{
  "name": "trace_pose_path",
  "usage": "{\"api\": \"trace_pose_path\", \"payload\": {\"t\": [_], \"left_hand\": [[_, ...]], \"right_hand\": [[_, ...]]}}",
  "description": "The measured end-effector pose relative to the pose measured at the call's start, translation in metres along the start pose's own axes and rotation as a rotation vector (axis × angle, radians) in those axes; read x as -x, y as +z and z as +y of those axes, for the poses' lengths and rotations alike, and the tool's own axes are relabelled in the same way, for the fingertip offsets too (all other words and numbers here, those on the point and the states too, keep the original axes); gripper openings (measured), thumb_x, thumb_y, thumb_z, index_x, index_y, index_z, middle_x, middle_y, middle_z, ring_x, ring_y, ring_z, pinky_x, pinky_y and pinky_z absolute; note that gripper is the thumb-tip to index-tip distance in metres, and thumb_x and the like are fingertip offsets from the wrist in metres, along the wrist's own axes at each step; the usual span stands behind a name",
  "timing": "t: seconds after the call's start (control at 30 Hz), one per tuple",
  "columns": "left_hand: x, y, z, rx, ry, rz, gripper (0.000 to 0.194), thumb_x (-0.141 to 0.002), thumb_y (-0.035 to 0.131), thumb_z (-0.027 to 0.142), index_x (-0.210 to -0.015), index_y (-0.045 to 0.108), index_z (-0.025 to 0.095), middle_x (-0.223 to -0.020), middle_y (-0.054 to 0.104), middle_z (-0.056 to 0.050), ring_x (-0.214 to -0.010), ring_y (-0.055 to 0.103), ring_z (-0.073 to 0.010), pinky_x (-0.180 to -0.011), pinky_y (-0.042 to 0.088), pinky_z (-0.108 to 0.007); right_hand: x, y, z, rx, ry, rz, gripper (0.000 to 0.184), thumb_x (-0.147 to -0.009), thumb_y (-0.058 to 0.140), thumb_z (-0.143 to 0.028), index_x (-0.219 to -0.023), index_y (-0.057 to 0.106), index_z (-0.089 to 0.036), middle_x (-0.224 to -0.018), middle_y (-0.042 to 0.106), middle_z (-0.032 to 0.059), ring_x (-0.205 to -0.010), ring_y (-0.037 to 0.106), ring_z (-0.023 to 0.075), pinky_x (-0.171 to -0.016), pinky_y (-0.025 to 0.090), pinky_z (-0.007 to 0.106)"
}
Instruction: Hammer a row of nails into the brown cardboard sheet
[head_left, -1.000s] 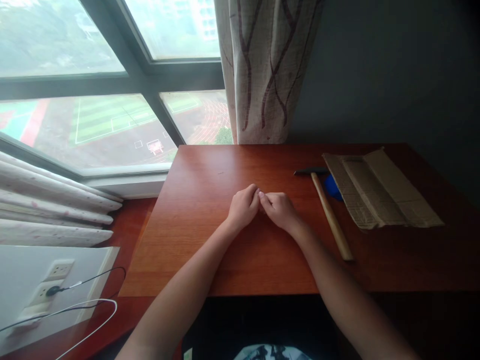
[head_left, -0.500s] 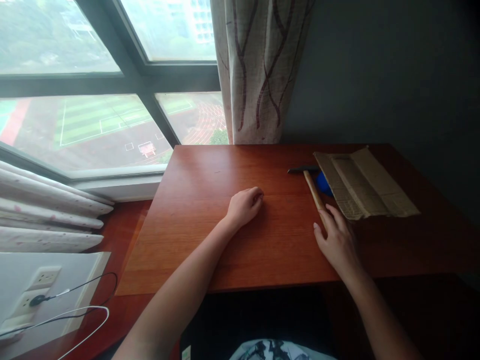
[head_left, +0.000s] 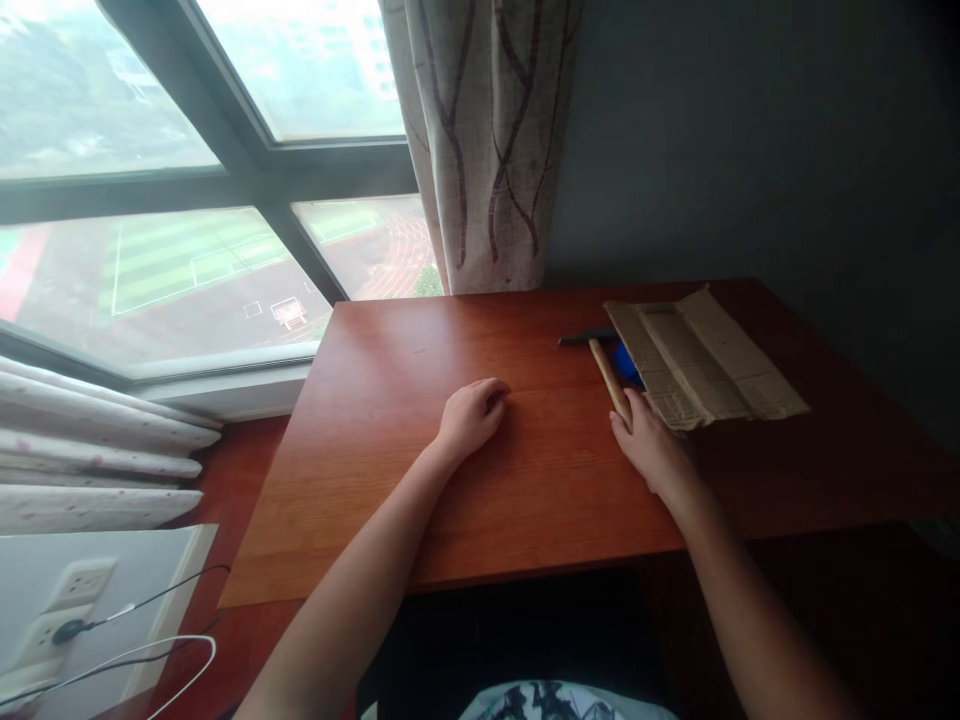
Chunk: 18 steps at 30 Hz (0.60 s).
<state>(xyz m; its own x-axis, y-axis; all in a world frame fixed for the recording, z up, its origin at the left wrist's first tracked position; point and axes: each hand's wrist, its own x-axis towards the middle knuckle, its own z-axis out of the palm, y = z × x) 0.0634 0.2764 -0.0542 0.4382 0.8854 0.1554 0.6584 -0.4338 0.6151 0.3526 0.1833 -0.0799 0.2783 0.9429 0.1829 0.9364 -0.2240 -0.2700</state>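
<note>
A hammer [head_left: 609,382] with a pale wooden handle and a dark metal head lies on the reddish-brown wooden table [head_left: 375,480]. My right hand [head_left: 651,445] is closed around the lower part of its handle, covering the handle's end. On the tabletop to the left, my left hand [head_left: 471,414] rests curled in a loose fist, and I see nothing held in it. Just right of the hammer, a blue object [head_left: 628,367] shows partly from under a folded sheet of brown cardboard [head_left: 697,362]; its kind is hidden.
A large window [head_left: 195,260] stands beyond the table's left side. Patterned curtains [head_left: 480,150] hang behind it. At the lower left, a wall socket [head_left: 79,585] has a black plug and cables. A dark wall [head_left: 712,150] rises behind the cardboard.
My right hand has parted from my left, moved right and closed on the hammer's handle. My left hand stays on the table. The view has shifted slightly rightward.
</note>
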Motion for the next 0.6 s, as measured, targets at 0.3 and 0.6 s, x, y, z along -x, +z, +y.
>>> {"api": "trace_pose_path", "payload": {"t": [0.3,0.6], "left_hand": [[-0.001,0.001,0.0,-0.029,0.013,-0.025,0.021,-0.09,0.056,0.018,-0.103,0.073,0.023,-0.104,0.078,-0.005,-0.088,0.072,-0.0226,-0.078,0.053,-0.032],[0.0,0.0,0.0,-0.04,0.02,-0.036,0.021,-0.092,0.055,0.021,-0.103,0.072,0.024,-0.105,0.078,-0.005,-0.092,0.072,-0.023,-0.08,0.054,-0.032]], "right_hand": [[0.007,-0.002,-0.008,-0.014,-0.045,-0.011,0.034,-0.101,0.067,-0.032,-0.132,0.063,-0.018,-0.126,0.068,0.0099,-0.104,0.07,0.0241,-0.087,0.061,0.044],[0.015,-0.008,-0.006,-0.056,-0.093,0.003,0.036,-0.102,0.058,-0.03,-0.135,0.061,-0.015,-0.12,0.068,0.0147,-0.102,0.07,0.0271,-0.088,0.059,0.046]]}}
